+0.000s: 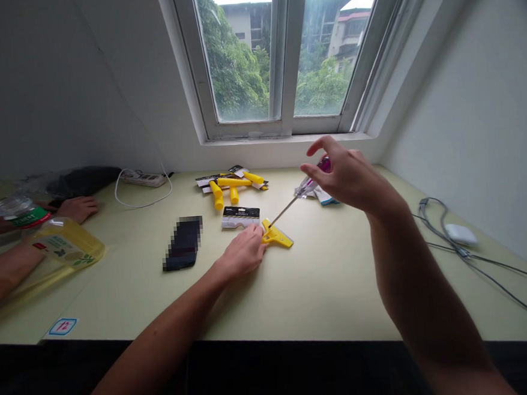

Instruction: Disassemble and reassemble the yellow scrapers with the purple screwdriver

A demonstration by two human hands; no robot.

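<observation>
My left hand rests at the middle of the pale green table, its fingers pressing on a yellow plastic part. My right hand is raised above the table and grips a screwdriver with a clear and magenta handle. Its thin metal shaft slants down, and the tip reaches the yellow part by my left fingers. A white and black card package lies just beyond my left hand. Further back lies a heap of yellow plastic pieces on black and white cards.
Another person's hand and forearm lie at the left, near a bottle of yellow liquid. A blurred phone, power strip, and white device with grey cables also lie on the table.
</observation>
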